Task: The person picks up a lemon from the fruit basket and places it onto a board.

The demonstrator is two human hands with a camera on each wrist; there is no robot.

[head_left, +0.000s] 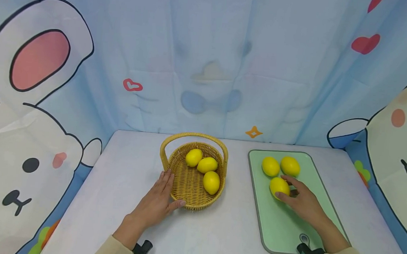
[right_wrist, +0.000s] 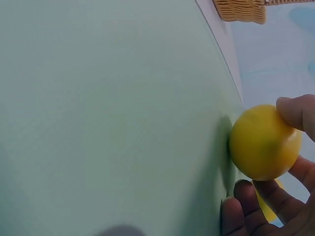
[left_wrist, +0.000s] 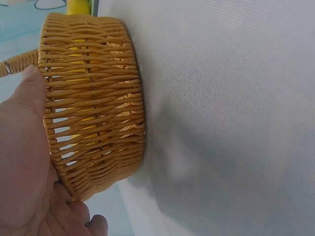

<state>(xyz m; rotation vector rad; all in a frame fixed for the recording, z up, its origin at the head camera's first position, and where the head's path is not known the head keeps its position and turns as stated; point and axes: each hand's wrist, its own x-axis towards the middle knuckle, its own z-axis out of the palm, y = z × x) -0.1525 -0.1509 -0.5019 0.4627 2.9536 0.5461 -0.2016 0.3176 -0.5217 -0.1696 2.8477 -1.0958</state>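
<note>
My right hand (head_left: pixel 304 203) holds a yellow lemon (head_left: pixel 277 186) between thumb and fingers, low over a pale green cutting board (head_left: pixel 277 230). In the right wrist view the thumb lies on one side of this lemon (right_wrist: pixel 263 142) and fingertips on the other. Two more lemons, a left one (head_left: pixel 271 166) and a right one (head_left: pixel 290 166), lie just behind it on the board. A wicker basket (head_left: pixel 186 187) with an arched handle contains three lemons (head_left: pixel 211 182). Against its near left rim rests my left hand (head_left: pixel 153 202), fingers extended and thumb spread along the front edge.
Basket and board stand apart on a white table (head_left: pixel 232 223), the basket left of the board. A blue cartoon-print curtain (head_left: pixel 208 64) hangs behind the table's back edge. The board's ring-shaped hole (head_left: pixel 304 239) is near my right wrist.
</note>
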